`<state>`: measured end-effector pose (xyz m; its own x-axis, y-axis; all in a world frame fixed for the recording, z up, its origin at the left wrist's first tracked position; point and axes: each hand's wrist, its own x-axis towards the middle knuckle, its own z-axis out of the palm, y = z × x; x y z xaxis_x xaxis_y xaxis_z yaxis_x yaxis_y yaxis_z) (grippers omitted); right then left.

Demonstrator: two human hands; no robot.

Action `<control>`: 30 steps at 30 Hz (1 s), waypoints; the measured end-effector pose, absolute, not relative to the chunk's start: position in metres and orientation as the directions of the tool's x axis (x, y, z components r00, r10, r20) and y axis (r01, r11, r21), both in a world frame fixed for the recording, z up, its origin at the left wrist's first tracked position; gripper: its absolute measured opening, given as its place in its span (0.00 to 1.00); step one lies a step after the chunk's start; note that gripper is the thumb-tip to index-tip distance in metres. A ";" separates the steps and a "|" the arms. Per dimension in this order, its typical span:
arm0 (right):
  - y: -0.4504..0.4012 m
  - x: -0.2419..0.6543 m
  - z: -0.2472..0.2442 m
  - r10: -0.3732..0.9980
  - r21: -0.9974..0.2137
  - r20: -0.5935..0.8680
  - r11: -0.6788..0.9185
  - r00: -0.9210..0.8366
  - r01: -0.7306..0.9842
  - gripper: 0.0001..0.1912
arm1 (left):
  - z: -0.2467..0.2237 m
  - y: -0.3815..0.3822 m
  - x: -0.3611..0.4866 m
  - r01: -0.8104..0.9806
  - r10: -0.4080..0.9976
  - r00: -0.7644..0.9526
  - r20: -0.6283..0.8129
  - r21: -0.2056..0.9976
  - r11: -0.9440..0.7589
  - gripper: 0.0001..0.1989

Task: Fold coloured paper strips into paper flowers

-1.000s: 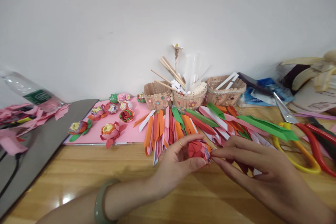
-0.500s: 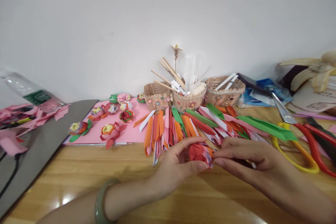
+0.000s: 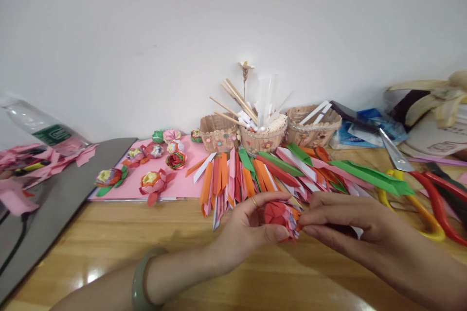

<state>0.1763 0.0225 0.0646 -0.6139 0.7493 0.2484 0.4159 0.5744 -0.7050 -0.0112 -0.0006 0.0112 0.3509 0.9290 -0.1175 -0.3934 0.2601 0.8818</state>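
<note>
Between thumb and fingers, my left hand [image 3: 248, 228] holds a folded paper flower [image 3: 278, 217], red on one side with orange and pale purple petals on the other. The fingertips of my right hand [image 3: 343, 218] are pinched at the flower's right edge; orange paper shows beside them. Just behind both hands lies a fanned pile of folded paper strips [image 3: 233, 175] in orange, red, pink, white and green. Finished paper flowers, among them a pink and orange one [image 3: 153, 183], sit on a pink sheet [image 3: 127, 189] at the left.
Three small wooden baskets [image 3: 262, 142] stand by the wall, holding sticks and white pieces. Scissors with red handles [image 3: 434, 199] and yellow-handled scissors [image 3: 430, 218] lie at the right, near a banana peel [image 3: 434, 92]. A bottle [image 3: 47, 126] and a pink tool [image 3: 16, 197] are at the left.
The flower and the right hand's fingertips have moved slightly to the right and down. My left hand keeps hold of the flower.
</note>
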 end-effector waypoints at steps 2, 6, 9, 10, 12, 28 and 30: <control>0.022 0.175 0.064 0.750 -0.682 0.267 0.591 -0.605 0.432 0.12 | 0.011 -0.001 -0.012 -0.377 0.930 0.348 -0.118 0.891 0.254 0.23; 0.021 0.172 0.060 0.755 -0.672 0.300 0.601 -0.584 0.432 0.13 | 0.010 -0.001 -0.013 -0.370 0.932 0.340 -0.123 0.894 0.253 0.23; 0.020 0.170 0.056 0.748 -0.633 0.381 0.639 -0.544 0.437 0.14 | 0.008 -0.002 -0.013 -0.376 0.936 0.329 -0.124 0.892 0.250 0.24; 0.020 0.169 0.055 0.742 -0.615 0.408 0.654 -0.532 0.440 0.13 | 0.007 -0.001 -0.013 -0.377 0.937 0.327 -0.122 0.892 0.248 0.24; 0.019 0.168 0.054 0.727 -0.582 0.454 0.680 -0.515 0.447 0.12 | 0.007 -0.001 -0.012 -0.379 0.939 0.321 -0.120 0.893 0.244 0.23; 0.017 0.166 0.050 0.748 -0.609 0.379 0.645 -0.545 0.462 0.09 | 0.008 -0.002 -0.013 -0.335 0.945 0.306 -0.117 0.916 0.221 0.22; 0.017 0.166 0.050 0.739 -0.600 0.394 0.657 -0.546 0.457 0.10 | 0.008 -0.001 -0.012 -0.353 0.946 0.305 -0.113 0.909 0.222 0.22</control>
<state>0.1655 0.0173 0.0501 -0.5458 0.7395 0.3940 0.4565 0.6568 -0.6002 -0.0122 -0.0010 0.0082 0.3051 0.9456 -0.1126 -0.3533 0.2222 0.9087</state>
